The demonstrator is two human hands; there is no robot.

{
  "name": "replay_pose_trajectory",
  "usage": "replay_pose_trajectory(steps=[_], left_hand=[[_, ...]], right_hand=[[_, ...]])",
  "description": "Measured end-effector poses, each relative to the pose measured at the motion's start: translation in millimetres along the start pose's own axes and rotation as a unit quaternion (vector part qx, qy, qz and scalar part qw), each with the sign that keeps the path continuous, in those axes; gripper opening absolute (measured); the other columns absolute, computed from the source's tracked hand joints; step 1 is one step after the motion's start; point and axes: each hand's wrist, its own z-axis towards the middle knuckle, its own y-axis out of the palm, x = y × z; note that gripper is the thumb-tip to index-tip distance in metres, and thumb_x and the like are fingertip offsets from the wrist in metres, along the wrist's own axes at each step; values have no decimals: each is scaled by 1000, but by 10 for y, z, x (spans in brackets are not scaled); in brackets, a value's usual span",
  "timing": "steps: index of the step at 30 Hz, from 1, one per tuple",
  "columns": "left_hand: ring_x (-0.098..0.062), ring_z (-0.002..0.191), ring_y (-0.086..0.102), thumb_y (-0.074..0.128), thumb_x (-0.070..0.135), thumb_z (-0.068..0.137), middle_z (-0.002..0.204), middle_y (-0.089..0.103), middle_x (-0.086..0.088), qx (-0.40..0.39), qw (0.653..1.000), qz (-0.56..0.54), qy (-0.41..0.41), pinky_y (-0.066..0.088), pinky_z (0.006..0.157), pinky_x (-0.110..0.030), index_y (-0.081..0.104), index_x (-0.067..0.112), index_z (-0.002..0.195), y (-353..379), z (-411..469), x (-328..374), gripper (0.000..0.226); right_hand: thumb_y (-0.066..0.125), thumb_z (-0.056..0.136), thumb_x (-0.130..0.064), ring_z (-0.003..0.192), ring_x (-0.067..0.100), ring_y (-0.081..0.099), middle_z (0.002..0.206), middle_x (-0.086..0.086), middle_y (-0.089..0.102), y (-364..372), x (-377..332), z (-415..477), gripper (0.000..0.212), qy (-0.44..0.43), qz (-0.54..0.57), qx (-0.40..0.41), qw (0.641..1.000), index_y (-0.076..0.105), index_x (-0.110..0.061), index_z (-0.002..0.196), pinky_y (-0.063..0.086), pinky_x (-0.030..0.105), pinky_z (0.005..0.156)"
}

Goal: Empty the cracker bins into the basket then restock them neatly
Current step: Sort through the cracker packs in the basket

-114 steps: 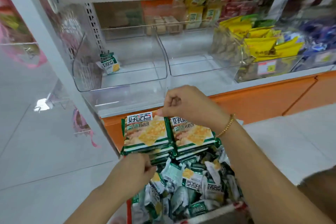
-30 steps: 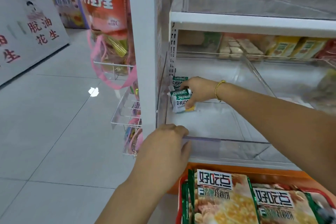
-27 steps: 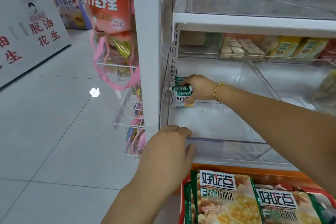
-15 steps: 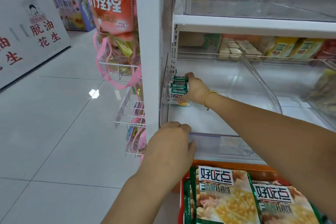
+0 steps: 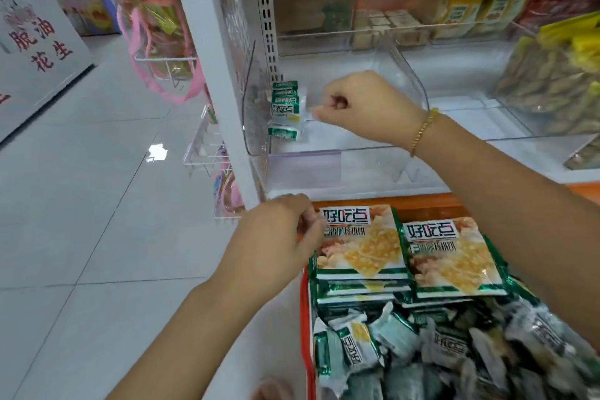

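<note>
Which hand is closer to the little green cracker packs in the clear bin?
Right. The right hand is inside the bin, just beside the packs. The left hand is lower down, at the big packs in the basket.

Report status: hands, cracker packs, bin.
Left hand at corner of top pack in basket, grip unclear. Right hand curled, empty, beside small packs in bin. Nothing blocking.

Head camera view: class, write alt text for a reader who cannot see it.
A right hand, fingers curled, reaches into a clear bin beside a few small cracker packs at its back left corner. Below, the left hand meets the corner of larger packs stacked in a red basket of loose ones.
</note>
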Motion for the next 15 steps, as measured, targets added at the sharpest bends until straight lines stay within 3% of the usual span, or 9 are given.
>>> replay_pose_trajectory(steps=[3, 7, 10, 12, 14, 15], left_hand=[[-14, 73, 60, 48, 38, 94, 65, 56, 8, -82, 995, 47, 12, 30, 59, -27, 51, 23, 74, 250, -173, 135, 26], [-20, 77, 61, 49, 37, 94, 78, 66, -4, -187, 976, 109, -19, 44, 63, -29, 59, 13, 79, 638, -339, 114, 31], [-12, 81, 60, 56, 27, 91, 79, 63, 2, -247, 963, 88, -57, 44, 68, -24, 66, 12, 85, 846, -395, -1, 19], [-10, 91, 61, 63, 26, 88, 93, 67, 1, -297, 950, 79, -52, 45, 74, -22, 69, 13, 97, 956, -426, -78, 17], [-15, 108, 58, 69, 31, 85, 118, 63, -3, -336, 935, 102, -39, 44, 85, -24, 60, 15, 120, 1068, -475, -149, 40], [-17, 116, 54, 71, 33, 82, 128, 57, -3, -349, 929, 119, -34, 43, 90, -26, 53, 16, 130, 1122, -508, -185, 54]], right_hand=[[65, 88, -35, 52, 9, 40, 57, 0, 48, -143, -44, -794, 37, 21, 94, -27, 995, 58, -7, 66, 32, 16, 50], [64, 88, -40, 45, 4, 40, 47, -10, 46, -52, -4, -1709, 38, 92, 186, -145, 967, 55, -19, 57, 32, 14, 48], [63, 89, -41, 42, 1, 45, 50, -11, 56, 270, 81, -2123, 37, 137, 199, -276, 930, 60, -24, 56, 34, 13, 47], [63, 91, -37, 39, 4, 43, 50, -5, 53, 591, 147, -2266, 43, 143, 180, -338, 912, 54, -22, 51, 36, 17, 47], [61, 93, -31, 39, 9, 33, 48, -1, 40, 928, 164, -2388, 46, 161, 167, -342, 910, 48, -16, 52, 31, 22, 46], [60, 94, -31, 44, 10, 36, 52, 0, 42, 1099, 163, -2451, 41, 180, 171, -326, 912, 49, -15, 57, 34, 22, 48]])
